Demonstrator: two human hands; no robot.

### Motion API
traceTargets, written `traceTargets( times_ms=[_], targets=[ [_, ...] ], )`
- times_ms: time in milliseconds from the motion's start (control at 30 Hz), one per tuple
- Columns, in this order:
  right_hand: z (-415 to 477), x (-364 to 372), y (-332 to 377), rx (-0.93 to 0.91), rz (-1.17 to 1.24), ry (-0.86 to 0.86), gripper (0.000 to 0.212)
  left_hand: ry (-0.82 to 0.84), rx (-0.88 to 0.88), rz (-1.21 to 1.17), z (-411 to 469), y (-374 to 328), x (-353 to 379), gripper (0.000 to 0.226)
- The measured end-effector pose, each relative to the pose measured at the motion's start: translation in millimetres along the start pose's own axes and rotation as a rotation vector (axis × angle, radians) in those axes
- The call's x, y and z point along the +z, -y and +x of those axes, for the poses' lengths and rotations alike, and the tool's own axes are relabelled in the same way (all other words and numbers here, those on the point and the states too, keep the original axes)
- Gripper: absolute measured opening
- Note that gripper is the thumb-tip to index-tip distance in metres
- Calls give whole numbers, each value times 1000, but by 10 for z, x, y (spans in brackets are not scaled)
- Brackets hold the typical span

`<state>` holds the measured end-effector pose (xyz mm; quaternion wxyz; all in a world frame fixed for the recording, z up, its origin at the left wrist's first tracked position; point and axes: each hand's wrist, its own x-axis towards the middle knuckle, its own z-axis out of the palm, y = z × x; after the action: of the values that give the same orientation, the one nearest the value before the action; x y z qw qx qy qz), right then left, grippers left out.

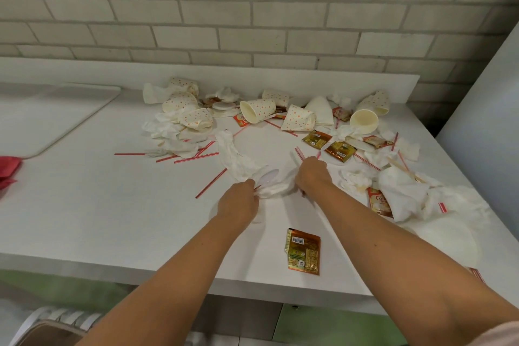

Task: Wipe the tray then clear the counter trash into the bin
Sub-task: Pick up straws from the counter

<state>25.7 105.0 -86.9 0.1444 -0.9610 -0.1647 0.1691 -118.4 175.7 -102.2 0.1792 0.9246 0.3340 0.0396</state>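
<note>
Head view: we see left grip [238, 201] pinching white napkin [238, 160] and plastic spoon [269, 176] mid-bench [112, 219]. Right grip [311, 174] curled round napkin's blurred other end. Straws [210, 182], cups [258, 109] scattered around; tray [56, 118] far left.

Noted a pale brick wall [252, 8] well beyond the left grip [238, 199] and right grip [310, 174]. Spotted a plain white panel [483, 109] far right of the right grip. Found green cabinet fronts [337, 326] below, nearer than both, and a white slatted frame [64, 317] low, left of the left grip.
</note>
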Motion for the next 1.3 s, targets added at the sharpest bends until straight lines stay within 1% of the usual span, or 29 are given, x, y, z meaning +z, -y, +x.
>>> traceTargets(
  times_ms=[100,200,333,433,600,700,767,867,900,967,1033,1100,1167,1200,1233,1300],
  targets=[
    [11,51,-10,-38,-56,-12,45,-21,28,-13,-35,66,-10,19],
    [4,41,-11,-76,-170,20,45,-51,25,-61,-72,147,-44,19],
    [-60,-24,9,-182,-389,53,43,-123,8,-141,-109,224,-155,22],
    [-86,-21,37,-255,-540,41,38,-137,-31,-240,-129,281,-286,20],
    [-109,-28,82,-308,-641,28,34,-201,-110,-422,-218,479,-529,19],
    [-126,-12,54,-289,-661,30,32,-232,-170,-533,-283,692,-639,20],
    [-133,12,111,-247,-604,36,33,-256,-216,-581,-353,878,-694,23],
    [-195,-31,335,-172,-428,48,40,-294,-271,-659,-464,1121,-749,23],
    [-234,-41,456,-176,-369,48,40,-314,-293,-674,-520,1221,-771,23],
    [-342,-57,719,-243,-255,10,33,-362,-338,-710,-646,1416,-824,22],
    [-471,-66,978,-348,-165,-48,32,-431,-378,-748,-801,1602,-889,20],
    [-661,-59,1241,-487,-50,-44,28,-532,-434,-769,-987,1797,-958,19],
    [-936,-30,1505,-616,128,28,12,-639,-501,-794,-1178,2036,-996,18],
    [-1107,9,1643,-651,251,99,10,-685,-540,-807,-1286,2166,-1010,17],
    [-1278,67,1765,-662,414,207,12,-724,-584,-814,-1385,2300,-1007,17],
    [-1632,238,1973,-662,728,478,14,-786,-694,-827,-1602,2558,-982,16]
  ],
)
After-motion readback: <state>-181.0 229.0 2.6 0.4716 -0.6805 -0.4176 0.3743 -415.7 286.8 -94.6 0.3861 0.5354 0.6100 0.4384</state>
